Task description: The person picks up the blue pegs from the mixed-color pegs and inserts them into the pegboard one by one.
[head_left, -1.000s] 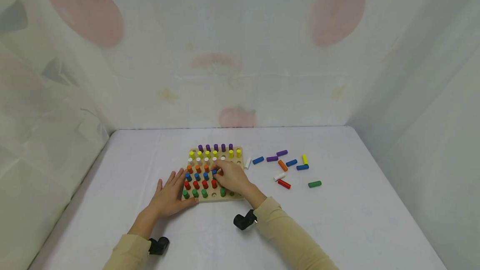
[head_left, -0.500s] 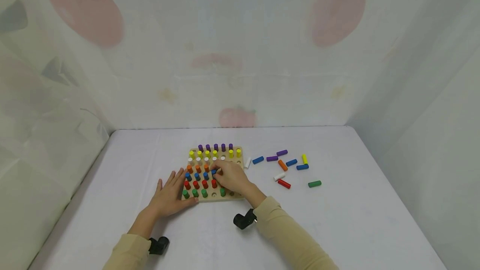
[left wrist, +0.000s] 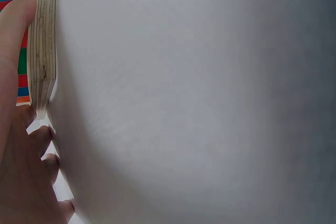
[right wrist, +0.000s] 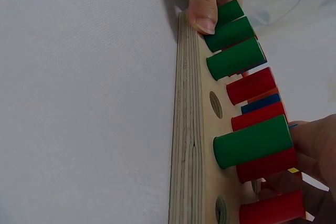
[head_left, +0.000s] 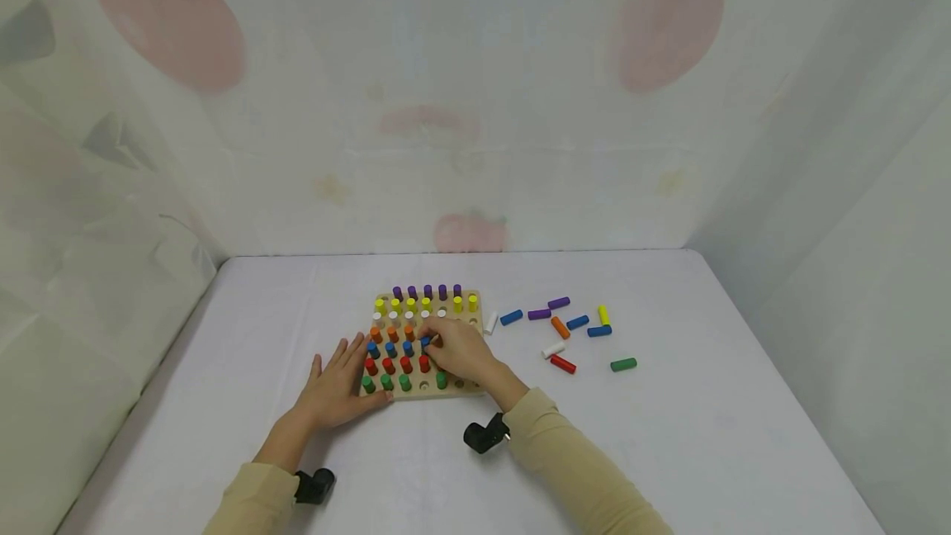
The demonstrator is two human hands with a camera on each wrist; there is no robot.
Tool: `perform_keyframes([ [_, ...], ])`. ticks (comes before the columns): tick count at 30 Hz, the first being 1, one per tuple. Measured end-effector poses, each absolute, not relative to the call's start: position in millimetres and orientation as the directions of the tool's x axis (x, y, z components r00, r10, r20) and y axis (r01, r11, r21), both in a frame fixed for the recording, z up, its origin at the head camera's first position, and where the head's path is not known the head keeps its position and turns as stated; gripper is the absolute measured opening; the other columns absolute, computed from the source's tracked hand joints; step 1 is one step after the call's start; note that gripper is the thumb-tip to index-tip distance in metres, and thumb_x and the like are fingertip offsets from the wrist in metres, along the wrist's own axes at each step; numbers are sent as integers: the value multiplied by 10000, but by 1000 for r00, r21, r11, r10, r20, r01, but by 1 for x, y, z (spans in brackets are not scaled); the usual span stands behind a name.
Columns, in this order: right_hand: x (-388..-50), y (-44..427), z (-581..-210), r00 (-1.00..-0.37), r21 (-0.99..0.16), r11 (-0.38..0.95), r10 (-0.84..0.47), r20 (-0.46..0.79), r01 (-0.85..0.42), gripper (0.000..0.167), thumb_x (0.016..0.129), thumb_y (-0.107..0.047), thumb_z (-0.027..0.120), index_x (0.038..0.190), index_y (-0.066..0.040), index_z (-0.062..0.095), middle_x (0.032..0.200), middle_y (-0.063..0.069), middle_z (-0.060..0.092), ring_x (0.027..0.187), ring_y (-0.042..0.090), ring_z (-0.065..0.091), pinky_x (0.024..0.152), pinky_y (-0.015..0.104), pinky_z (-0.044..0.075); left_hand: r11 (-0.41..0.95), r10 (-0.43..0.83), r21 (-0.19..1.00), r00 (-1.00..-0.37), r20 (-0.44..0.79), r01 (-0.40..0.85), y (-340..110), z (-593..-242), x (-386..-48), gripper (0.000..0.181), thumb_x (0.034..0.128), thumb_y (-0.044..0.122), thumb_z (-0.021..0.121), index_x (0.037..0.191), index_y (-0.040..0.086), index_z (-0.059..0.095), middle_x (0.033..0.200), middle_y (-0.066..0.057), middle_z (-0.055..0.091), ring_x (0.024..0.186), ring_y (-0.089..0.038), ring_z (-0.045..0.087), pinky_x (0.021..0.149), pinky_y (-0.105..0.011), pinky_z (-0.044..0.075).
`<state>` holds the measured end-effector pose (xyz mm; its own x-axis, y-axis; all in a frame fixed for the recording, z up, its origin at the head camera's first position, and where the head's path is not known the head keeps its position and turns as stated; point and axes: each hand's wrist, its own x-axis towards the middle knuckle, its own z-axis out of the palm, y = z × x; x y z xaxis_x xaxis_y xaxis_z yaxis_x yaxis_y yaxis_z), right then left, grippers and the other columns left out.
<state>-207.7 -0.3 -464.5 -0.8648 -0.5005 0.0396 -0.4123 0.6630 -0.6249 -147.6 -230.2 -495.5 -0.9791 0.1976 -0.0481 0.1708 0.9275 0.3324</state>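
Note:
A wooden pegboard [head_left: 423, 397] lies on the table with rows of purple, yellow, white, orange, blue, red and green pegs standing in it. Along its left side rests my left hand [head_left: 334, 395], fingers spread and fairly straight, the thumb on the front left corner by the green pegs. In the left wrist view that thumb [left wrist: 16, 24] touches the board's edge. My right hand [head_left: 462, 351] reaches over the board and pinches a blue peg [head_left: 425, 342] in the blue row. Its palm and fingers hide part of the holes to the right; pegs partly block them in the right wrist view.
Loose pegs lie to the right of the board: blue [head_left: 511, 318], purple [head_left: 539, 314], orange [head_left: 560, 328], white [head_left: 553, 349], red [head_left: 563, 364], yellow [head_left: 604, 316] and green [head_left: 623, 365]. A white peg [head_left: 491, 323] lies close to the board's right edge.
Almost nothing differs. The right hand stays over the same spot with the blue peg, its fingertips shifting very slightly; the left hand and board keep their place.

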Motion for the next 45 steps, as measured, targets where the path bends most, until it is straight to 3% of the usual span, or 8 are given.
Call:
perform_keyframes([
  [25,-207,0,-467,-851,-628,641,-521,67,-442,193,890,-188,603,1075,-173,658,1027,-52,664,817,12,597,679,116,481,922,200,346,-979,-43,174,-232,-497,-147,1068,703,714,580,1465,58,219,1518,-139,216,1382,-396,159,1028,-693,49],
  [34,-205,3,-464,-850,-622,630,-514,114,-465,183,902,-198,589,1069,-174,657,957,-70,649,752,0,557,631,104,464,922,204,344,-978,-46,176,-233,-496,-147,1062,710,697,590,1465,52,212,1519,-143,211,1382,-398,157,1028,-693,48],
  [41,-202,12,-454,-854,-619,626,-498,151,-475,214,909,-207,580,1110,-185,651,1003,-88,661,825,40,555,738,149,487,922,203,346,-978,-40,177,-233,-498,-147,1072,701,713,584,1467,60,213,1519,-138,213,1382,-397,157,1027,-694,47],
  [45,-202,20,-451,-847,-643,593,-503,173,-484,230,915,-192,572,1133,-180,646,1023,-80,667,820,33,561,725,141,486,923,202,341,-978,-42,176,-234,-498,-147,1074,699,721,578,1467,65,214,1521,-135,211,1384,-395,154,1029,-692,47],
])
